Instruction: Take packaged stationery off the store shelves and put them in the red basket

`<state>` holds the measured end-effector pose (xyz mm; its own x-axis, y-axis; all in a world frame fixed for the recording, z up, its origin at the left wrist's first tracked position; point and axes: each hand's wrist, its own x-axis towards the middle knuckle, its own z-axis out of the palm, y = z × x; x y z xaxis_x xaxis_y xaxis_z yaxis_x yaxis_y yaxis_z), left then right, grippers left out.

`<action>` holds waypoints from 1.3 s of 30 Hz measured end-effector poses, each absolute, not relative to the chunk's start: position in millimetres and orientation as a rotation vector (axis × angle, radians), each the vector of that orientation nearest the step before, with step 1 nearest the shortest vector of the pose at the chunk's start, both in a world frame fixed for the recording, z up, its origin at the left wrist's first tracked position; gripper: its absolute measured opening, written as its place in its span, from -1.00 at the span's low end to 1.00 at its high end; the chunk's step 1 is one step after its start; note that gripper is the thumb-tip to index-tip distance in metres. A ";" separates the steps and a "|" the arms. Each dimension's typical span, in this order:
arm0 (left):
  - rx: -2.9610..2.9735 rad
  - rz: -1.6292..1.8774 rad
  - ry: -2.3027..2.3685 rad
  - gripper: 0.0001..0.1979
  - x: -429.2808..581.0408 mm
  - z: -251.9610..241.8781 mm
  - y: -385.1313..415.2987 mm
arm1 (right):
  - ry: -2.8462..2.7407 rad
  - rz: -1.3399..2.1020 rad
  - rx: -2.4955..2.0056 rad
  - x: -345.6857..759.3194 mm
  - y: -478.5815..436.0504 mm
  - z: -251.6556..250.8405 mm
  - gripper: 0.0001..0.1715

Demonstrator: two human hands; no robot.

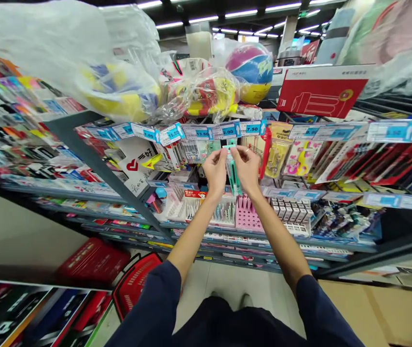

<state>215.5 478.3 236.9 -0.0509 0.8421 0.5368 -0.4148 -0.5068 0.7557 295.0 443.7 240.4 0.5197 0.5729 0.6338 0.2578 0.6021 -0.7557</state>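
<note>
Store aisle, strip lights (242,13) overhead; stocked shelving (103,166) bears a pink rack (245,217), used as landmark. Just above the rack, as viewed: green packet (233,174), top edge pinched by left hand (215,172) and right hand (246,169); hook contact hidden. Step, judged: two-handed handling; shifting it calls for both pinches moving together. Multicoloured ball (251,70) well above rack; red basket (137,282) lower left of it.

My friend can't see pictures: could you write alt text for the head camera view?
A person's left hand and right hand hold a slim green item before store shelves lined with blue-and-white price labels. Balls sit on top, and a red basket shows at lower left.
</note>
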 end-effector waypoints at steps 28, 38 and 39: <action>1.094 1.701 0.372 -0.75 235.5 261.6 503.5 | -0.786 -0.042 -1.002 290.9 482.4 267.7 -0.59; 1.134 1.674 0.425 -0.69 235.2 261.7 511.1 | -0.808 0.021 -1.064 295.3 485.3 266.1 -0.62; 1.158 1.663 0.432 -0.70 234.6 260.4 511.8 | -0.817 -0.007 -1.115 296.4 485.0 265.1 -0.63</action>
<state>234.6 511.8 260.4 -0.0185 0.8763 0.4814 -0.5318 -0.4163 0.7375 296.4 485.0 265.1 0.7161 0.3828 0.5837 0.3921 0.4713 -0.7901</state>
